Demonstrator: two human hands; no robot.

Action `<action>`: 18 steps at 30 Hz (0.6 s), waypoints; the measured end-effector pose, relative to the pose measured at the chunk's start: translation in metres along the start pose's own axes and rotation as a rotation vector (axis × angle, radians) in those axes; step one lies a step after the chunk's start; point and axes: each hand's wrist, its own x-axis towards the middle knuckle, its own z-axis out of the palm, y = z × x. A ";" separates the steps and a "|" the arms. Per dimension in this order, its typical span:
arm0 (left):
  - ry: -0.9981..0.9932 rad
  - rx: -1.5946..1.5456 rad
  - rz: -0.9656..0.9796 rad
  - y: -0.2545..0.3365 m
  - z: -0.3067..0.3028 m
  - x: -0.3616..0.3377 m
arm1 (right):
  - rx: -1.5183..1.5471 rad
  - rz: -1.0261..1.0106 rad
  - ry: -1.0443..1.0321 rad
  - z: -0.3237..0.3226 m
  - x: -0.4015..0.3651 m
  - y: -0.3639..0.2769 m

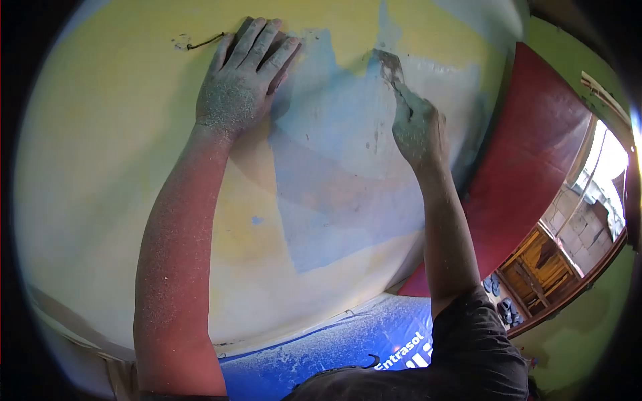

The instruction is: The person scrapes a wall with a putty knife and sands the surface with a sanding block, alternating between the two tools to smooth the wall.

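My right hand (pixel 416 127) grips a putty knife (pixel 389 67), its blade against the painted wall (pixel 221 267). Around the blade the wall shows a pale blue patch (pixel 334 147) with ragged edges, bordered by yellow and whitish paint. Flat on the wall to the left lies my left hand (pixel 244 83), fingers spread, holding nothing. Dust coats both hands and the left forearm. Just beyond the left fingertips, a thin dark hook-like piece (pixel 206 42) sticks out beside some small chipped spots.
A dark red panel (pixel 528 134) stands to the right, near a doorway with a wooden gate (pixel 542 264) and several shoes (pixel 508 313). Below the wall, a blue printed sheet (pixel 281 367) is covered in pale dust. Green wall (pixel 568 361) surrounds the doorway.
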 end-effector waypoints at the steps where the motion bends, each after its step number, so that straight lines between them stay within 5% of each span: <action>1: -0.004 0.000 0.003 0.001 0.000 0.000 | 0.006 0.016 -0.008 -0.004 0.004 -0.004; 18: -0.025 0.040 0.002 0.000 -0.002 0.002 | -0.031 0.025 -0.053 -0.018 -0.001 -0.012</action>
